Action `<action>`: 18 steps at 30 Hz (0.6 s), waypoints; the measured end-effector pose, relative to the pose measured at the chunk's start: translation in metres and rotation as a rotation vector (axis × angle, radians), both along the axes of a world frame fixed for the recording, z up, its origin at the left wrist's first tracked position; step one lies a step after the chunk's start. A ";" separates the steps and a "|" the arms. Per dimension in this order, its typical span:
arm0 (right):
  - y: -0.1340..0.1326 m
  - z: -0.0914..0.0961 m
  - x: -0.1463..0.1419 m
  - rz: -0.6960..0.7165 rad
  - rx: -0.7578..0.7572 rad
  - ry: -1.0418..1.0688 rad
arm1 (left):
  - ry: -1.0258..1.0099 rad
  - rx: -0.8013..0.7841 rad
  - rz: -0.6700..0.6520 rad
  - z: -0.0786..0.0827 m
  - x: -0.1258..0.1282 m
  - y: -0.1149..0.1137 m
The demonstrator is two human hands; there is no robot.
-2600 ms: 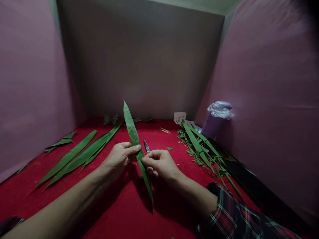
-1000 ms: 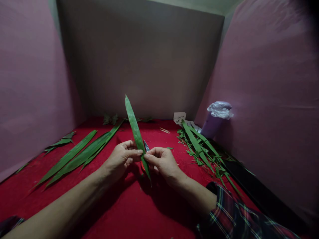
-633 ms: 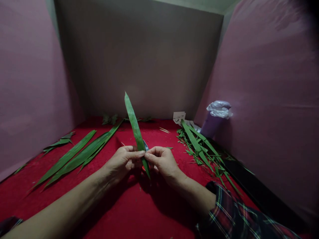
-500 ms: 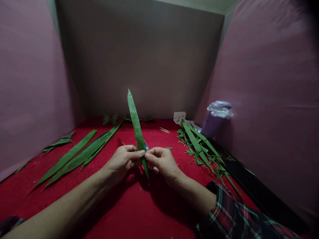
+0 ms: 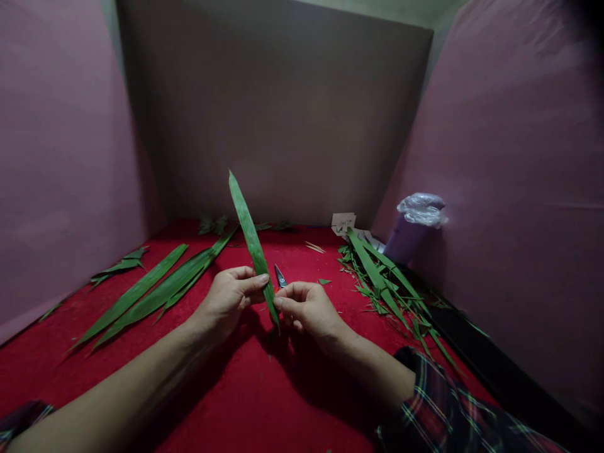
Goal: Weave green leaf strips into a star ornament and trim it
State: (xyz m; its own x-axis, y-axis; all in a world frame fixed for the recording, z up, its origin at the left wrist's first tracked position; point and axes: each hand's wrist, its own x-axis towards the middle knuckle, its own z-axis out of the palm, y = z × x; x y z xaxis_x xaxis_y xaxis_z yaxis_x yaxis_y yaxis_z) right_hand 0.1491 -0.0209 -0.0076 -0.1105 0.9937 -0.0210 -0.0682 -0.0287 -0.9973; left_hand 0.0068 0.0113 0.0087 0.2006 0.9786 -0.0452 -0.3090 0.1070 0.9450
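A long green leaf (image 5: 248,229) stands nearly upright over the red cloth (image 5: 245,390), its tip leaning up and to the left. My left hand (image 5: 229,301) pinches it from the left near its lower end. My right hand (image 5: 306,308) pinches the same lower end from the right, fingertips close to those of the left. Both hands are closed on the leaf. Just behind them a small pair of scissors (image 5: 280,275) lies on the cloth, its handles hidden by my fingers.
Several long leaves (image 5: 155,292) lie flat at the left. A heap of cut leaf strips (image 5: 384,283) lies at the right, beside a purple cup wrapped in plastic (image 5: 413,223). A white paper tag (image 5: 343,223) sits at the back. Pink and grey walls enclose the space.
The leaf has slid upward through my fingers: less of it hangs below my hands than before. Its tip leans a little more to the left. The scissors' blades show more clearly.
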 end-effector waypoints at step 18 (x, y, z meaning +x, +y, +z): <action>0.001 -0.003 0.001 -0.015 0.074 0.055 | -0.021 -0.067 -0.252 0.000 0.004 -0.008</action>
